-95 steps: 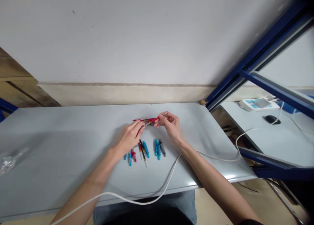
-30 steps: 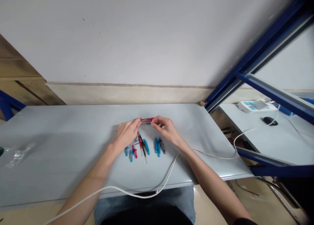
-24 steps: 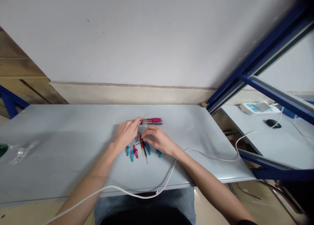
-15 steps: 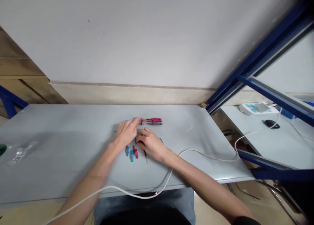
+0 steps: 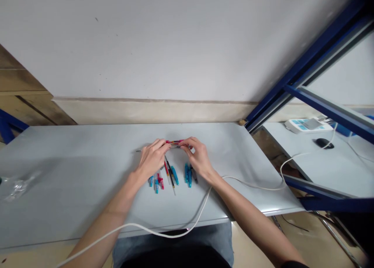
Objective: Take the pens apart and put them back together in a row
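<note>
My left hand and my right hand are both closed, pinching the two ends of a dark clear-bodied pen that lies crosswise between them. Just behind it, pink pens lie side by side, their ends partly covered by my fingers. A thin dark tip pokes out left of my left hand. Below the hands lie ink refills, small blue pen pieces and a pink pen piece. Blue pen barrels and a grey barrel lie under my right hand.
A white cable runs across my forearms and over the table. Crumpled clear plastic lies at the left. Beyond the blue frame, a second table holds a black mouse and a white device.
My right hand has moved up and right from the loose pen parts to the pens at the back, uncovering blue and grey barrels and refills. My left hand stays nearly in place.
</note>
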A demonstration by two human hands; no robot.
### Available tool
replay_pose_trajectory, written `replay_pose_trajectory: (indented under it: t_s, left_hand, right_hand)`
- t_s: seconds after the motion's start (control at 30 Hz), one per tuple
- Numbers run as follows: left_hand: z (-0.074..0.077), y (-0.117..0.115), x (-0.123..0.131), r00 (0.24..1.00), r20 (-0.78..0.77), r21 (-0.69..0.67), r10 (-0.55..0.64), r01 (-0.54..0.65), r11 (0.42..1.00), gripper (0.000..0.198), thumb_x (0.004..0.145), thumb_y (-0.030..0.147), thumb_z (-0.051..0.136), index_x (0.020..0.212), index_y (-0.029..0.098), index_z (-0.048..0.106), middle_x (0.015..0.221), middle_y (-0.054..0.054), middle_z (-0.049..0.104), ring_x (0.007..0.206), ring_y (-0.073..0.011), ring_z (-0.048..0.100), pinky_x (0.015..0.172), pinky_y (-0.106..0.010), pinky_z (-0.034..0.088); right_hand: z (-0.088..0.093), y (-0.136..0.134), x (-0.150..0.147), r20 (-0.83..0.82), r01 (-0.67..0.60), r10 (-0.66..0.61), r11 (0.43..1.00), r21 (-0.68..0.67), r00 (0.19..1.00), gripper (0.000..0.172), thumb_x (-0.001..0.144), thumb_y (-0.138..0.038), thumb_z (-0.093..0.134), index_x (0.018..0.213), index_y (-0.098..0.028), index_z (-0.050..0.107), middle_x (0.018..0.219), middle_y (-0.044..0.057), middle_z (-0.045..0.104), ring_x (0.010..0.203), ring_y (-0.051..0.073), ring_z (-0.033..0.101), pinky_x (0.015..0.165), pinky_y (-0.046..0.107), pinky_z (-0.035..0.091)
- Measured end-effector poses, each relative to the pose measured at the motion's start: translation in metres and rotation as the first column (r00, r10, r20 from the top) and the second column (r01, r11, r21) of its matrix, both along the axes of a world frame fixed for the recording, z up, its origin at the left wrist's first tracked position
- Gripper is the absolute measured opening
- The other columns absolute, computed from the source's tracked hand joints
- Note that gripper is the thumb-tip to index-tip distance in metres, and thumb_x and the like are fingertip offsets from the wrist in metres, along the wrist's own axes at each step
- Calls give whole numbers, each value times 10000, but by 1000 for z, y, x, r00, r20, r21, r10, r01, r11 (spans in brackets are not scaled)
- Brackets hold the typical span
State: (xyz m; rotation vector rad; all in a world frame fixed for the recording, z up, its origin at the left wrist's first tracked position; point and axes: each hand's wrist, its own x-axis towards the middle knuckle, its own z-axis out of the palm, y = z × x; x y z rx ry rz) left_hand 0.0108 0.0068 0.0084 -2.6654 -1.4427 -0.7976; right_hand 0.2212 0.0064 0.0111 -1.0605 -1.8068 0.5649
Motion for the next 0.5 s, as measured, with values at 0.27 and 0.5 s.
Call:
replay_pose_trajectory:
  t_s: [0.27, 0.5]
  left_hand:
    - [0, -2, 4, 999, 27, 25, -31, 30, 999, 270, 994, 103, 447, 1085, 224, 672, 1016, -44, 687, 1000, -197, 641, 734, -304, 478]
    - [0, -4, 7, 991, 22, -23, -130, 130, 991, 208, 1043, 272, 462, 1107, 200, 647, 1057, -65, 703, 990, -209, 658, 747, -298, 485]
  right_hand:
    - [1, -3, -5, -32, -24, 23, 1000, -15, 999, 146, 955, -147, 597, 978, -222, 720, 959, 57, 689, 921, 221, 627, 850, 363, 498]
    - [-9, -5, -8, -44, -76, 73, 995, -61, 996, 109, 930, -143, 619, 988, -215, 678, 931, 36, 719, 847, 194, 653, 802, 320, 496]
